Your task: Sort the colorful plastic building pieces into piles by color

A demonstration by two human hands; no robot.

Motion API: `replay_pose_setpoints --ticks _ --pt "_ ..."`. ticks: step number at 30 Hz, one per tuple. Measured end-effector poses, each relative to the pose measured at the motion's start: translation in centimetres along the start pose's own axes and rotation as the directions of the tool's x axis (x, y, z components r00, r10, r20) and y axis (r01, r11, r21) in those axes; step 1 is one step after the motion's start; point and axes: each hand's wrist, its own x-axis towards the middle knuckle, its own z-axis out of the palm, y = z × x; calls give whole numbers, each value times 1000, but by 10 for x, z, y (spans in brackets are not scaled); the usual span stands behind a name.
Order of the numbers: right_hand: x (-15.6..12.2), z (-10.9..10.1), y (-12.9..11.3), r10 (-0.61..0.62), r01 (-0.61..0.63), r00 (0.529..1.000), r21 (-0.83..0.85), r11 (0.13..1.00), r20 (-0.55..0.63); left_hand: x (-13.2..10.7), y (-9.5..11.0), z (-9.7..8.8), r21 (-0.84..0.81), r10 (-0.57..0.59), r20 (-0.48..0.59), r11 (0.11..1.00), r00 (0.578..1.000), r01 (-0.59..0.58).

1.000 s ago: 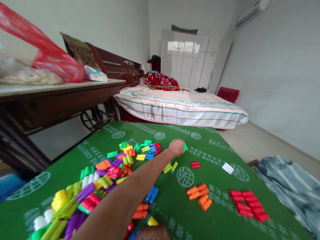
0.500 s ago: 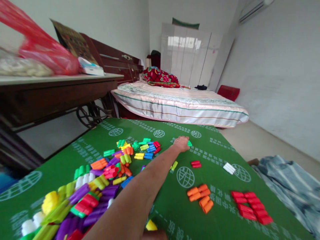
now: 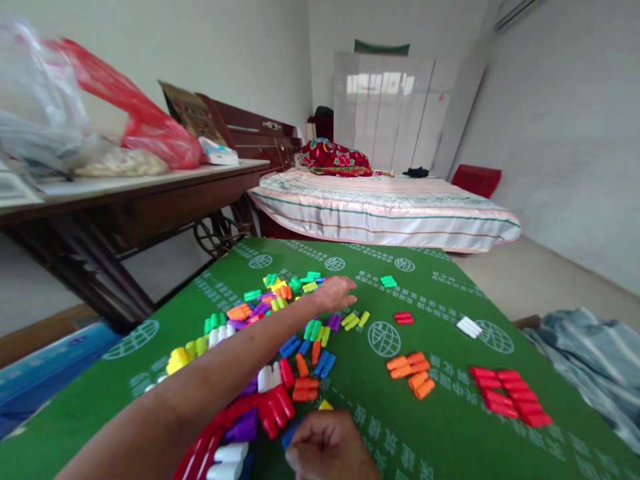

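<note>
My left hand is stretched far out, palm down. Its fingers are straight and released and grip nothing that I can see. They lie low over the far end of the heap of plastic peg blocks, I judge because the heap thins out there and single pieces sit free of the tangle. A light-green block lies just behind my knuckles, and a small cluster of yellow-green blocks sits just on the near side of the fingertips.

Past the fingertips, apart and alone, a green block lies flat on the green printed table cover. Further to the right of those fingers the pieces lie by colour, each lot clear of the others so the colours stay unmixed. There is a red block, a white block, a bunch of orange blocks, and a row of red blocks laid side by side and touching.

My right hand is low at the near edge, its fingers curled into a loose fist, and I cannot tell whether anything is inside it. It sits just beside the near end of the heap, with a yellow block just beyond its knuckles.

Well beyond both hands stands a bed. Off to the left of them is a dark wooden table carrying a red plastic bag
</note>
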Motion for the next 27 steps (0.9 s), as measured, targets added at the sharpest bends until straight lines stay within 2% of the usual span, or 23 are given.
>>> replay_pose_setpoints --ticks 3,6,9,12,18,27 --pt "-1 -2 1 -19 19 998 4 1000 53 -46 -4 -9 -4 48 4 999 999 -48" --pt "-3 -5 2 -54 53 997 14 998 57 -86 -12 -12 -13 85 -22 996 996 -85" --pt "-6 -6 3 -86 86 994 12 996 64 -117 -22 -13 -41 89 -26 995 996 -90" --pt "-7 -6 2 -100 101 993 -8 995 68 -136 -26 -16 -52 56 -11 997 998 -56" --pt "-8 -5 -1 -104 107 992 -42 993 71 -148 -22 -22 -14 -24 16 1000 1000 24" --pt "-10 -6 -2 -101 104 992 -32 994 75 -143 -12 -5 -10 -145 68 989 987 146"
